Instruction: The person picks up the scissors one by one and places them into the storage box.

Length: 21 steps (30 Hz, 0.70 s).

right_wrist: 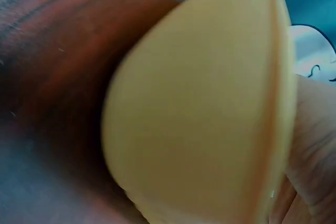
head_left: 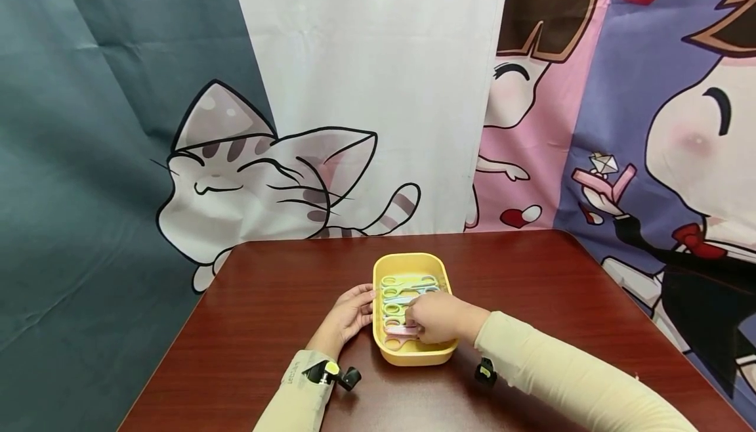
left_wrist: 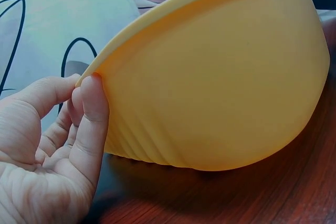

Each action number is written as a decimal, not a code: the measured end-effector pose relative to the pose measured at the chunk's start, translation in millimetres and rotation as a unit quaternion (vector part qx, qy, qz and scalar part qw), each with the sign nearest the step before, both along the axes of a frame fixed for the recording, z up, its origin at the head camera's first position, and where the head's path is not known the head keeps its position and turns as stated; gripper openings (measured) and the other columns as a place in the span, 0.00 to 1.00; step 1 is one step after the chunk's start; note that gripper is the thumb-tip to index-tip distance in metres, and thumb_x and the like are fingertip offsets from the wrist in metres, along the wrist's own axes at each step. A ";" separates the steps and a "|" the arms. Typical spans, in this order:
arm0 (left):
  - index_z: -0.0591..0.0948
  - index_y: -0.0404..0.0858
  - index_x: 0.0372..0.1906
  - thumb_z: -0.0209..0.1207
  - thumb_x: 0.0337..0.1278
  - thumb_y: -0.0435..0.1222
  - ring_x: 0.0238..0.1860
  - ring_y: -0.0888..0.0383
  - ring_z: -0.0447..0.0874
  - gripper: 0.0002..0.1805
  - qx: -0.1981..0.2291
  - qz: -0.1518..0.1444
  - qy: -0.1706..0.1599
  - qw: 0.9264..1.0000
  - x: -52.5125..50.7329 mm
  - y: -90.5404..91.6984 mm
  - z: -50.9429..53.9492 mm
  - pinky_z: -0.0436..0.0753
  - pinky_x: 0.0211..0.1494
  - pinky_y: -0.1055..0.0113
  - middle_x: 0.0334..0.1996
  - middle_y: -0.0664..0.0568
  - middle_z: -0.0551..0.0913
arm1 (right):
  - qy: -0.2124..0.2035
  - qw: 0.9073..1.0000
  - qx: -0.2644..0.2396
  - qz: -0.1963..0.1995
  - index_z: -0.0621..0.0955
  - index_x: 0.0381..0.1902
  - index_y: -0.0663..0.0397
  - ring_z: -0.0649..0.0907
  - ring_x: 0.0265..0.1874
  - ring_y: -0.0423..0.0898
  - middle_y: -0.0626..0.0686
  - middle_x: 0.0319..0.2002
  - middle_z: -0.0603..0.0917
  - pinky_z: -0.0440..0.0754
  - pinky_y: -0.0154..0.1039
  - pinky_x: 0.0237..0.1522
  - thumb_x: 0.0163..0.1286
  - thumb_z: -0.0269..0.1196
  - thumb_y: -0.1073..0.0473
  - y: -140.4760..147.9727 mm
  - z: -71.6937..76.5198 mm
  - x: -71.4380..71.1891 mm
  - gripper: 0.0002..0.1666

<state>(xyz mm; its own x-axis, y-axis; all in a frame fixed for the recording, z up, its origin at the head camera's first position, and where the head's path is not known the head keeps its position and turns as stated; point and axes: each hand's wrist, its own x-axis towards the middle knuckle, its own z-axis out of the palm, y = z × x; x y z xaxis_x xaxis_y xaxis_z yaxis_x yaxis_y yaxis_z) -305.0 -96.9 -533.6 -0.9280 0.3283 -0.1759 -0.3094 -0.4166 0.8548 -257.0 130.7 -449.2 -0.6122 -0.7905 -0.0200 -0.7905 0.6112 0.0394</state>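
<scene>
A yellow plastic basin (head_left: 412,358) stands on the table, with several pastel scissors laid in a column inside it. Its left rim is pinched between the thumb and fingers of my left hand (left_wrist: 58,135), also seen in the head view (head_left: 350,312). My right hand (head_left: 440,317) reaches in over the right side, fingers curled. Pink scissors (head_left: 401,331) stick out to the left from between its fingers and thumb, low in the basin. Green scissors (head_left: 392,309) lie just above them. The right wrist view is blurred; the basin wall (right_wrist: 194,108) hides the fingertips there.
The dark red wooden table (head_left: 283,274) extends around the basin on all sides. Behind it hangs a cartoon-printed curtain (head_left: 366,58). Small dark devices (head_left: 485,371) are strapped at both wrists.
</scene>
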 end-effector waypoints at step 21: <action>0.73 0.36 0.52 0.53 0.74 0.30 0.30 0.64 0.83 0.07 0.001 -0.024 -0.015 1.000 3.1 1.6 -2.4 0.85 0.32 0.71 0.32 0.54 0.84 | 0.033 0.999 -0.016 -0.019 0.85 0.32 0.43 0.75 0.26 0.36 0.39 0.27 0.76 0.78 0.35 0.28 0.59 0.73 0.50 8.1 -16.3 5.8 0.08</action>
